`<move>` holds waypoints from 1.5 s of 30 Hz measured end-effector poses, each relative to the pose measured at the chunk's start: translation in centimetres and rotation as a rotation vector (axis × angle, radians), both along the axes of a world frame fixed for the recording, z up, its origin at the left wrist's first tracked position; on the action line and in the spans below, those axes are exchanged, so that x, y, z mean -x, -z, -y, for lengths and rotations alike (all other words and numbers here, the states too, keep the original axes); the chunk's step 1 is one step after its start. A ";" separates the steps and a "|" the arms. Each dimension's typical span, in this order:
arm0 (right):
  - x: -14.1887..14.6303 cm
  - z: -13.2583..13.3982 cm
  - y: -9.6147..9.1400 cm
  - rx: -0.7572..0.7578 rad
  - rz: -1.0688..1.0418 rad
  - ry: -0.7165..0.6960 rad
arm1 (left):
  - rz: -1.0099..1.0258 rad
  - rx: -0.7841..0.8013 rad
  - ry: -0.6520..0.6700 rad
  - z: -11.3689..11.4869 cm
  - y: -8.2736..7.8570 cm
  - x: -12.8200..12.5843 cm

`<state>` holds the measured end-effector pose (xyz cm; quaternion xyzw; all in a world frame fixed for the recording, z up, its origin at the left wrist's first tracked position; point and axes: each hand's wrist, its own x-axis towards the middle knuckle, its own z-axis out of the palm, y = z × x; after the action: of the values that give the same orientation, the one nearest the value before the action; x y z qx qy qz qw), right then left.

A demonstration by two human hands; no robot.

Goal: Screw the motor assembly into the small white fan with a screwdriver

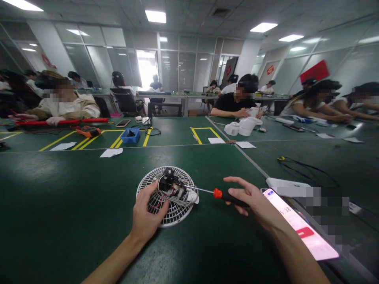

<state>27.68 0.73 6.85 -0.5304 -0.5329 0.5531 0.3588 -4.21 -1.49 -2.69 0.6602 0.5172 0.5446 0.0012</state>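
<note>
A round white fan grille (174, 217) lies on the green table, bearing a black motor assembly (167, 180) with wires and small white parts. My left hand (148, 209) grips the left side of this assembly, thumb and fingers around it. In my right hand (245, 197) is a screwdriver (220, 194) with a red and black handle, held almost level. Its metal shaft points left and the tip reaches in among the parts of the assembly. What exactly the tip touches is too small to tell.
A lit phone (302, 228) lies right of my right arm, beside a white device (287, 183). Beyond the grille are a blue bin (130, 135), paper sheets (111, 152) and an orange-black tool (88, 132). Black cables (308, 169) lie at the right. Several people sit at tables opposite.
</note>
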 end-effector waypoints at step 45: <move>0.3 0.4 -0.5 -0.164 0.193 -0.036 | 0.063 0.036 0.000 0.0 0.4 0.0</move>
<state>27.38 0.36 7.37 -0.5406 -0.6177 0.4604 0.3379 -4.20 -1.47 -3.08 0.6426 0.5265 0.5558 0.0293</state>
